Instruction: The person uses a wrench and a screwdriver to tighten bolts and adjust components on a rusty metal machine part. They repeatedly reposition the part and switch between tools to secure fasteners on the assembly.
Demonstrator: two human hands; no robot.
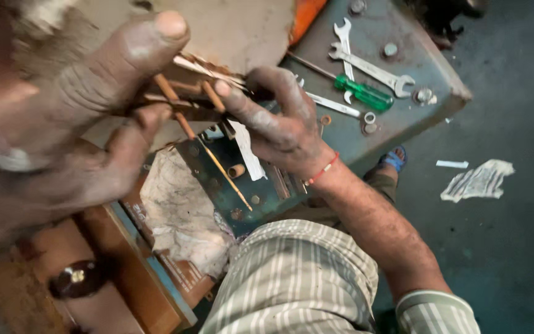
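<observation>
My left hand (88, 117) is close to the camera at the left, grimy, its thumb and fingers closed on a bundle of thin copper rods (174, 102). One long thin rod (224, 173) slants down from the bundle over the blue-green metal bench (403, 80). My right hand (279, 124), with a red thread at the wrist, reaches in from the lower right. Its fingertips pinch a short copper tube (212, 96) at the end of the same bundle. What lies inside the left palm is hidden.
On the bench lie two silver spanners (372, 68), a green-handled screwdriver (360, 91), several nuts and washers (369, 124) and a short copper sleeve (236, 171). A dirty white rag (180, 210) hangs at its edge. Crumpled paper (477, 180) lies on the dark floor near a blue sandal (394, 159).
</observation>
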